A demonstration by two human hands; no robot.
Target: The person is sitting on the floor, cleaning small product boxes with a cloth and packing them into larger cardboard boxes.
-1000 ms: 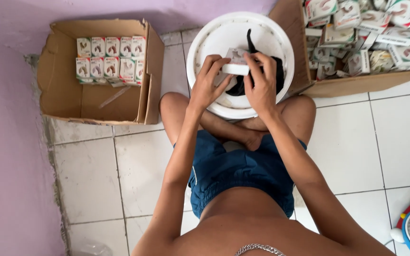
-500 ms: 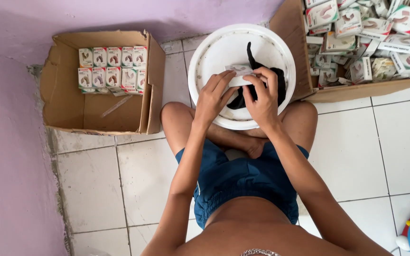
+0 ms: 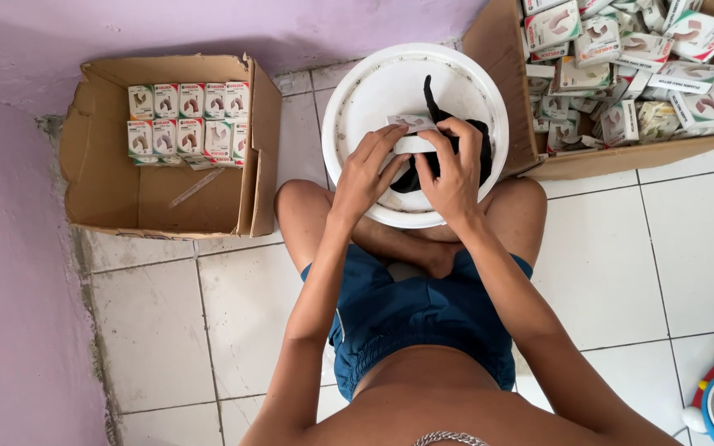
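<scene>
A round white plastic lid (image 3: 373, 91), smooth with a raised rim and a few dark specks along its edge, rests across the knees of a person sitting cross-legged on a glossy white tiled floor (image 3: 687, 248). On the lid lies a soft black fabric piece (image 3: 481, 144), limp and folded, one narrow strip of it pointing away from the person. Both hands meet over the middle of the lid on a small white carton (image 3: 411, 124), a flat rectangular box of thin printed card. The left hand (image 3: 365, 173) has its fingers curled narrowly, the tips pressing the near edge of the carton; the right hand (image 3: 454, 169) is curled over the carton's right end, fingers bent and close together, and covers part of the black fabric. To the left a worn brown cardboard box (image 3: 109, 190) with torn flaps holds neat rows of the same cartons standing upright. To the right a larger cardboard box (image 3: 497, 41) is heaped with loose, jumbled cartons
</scene>
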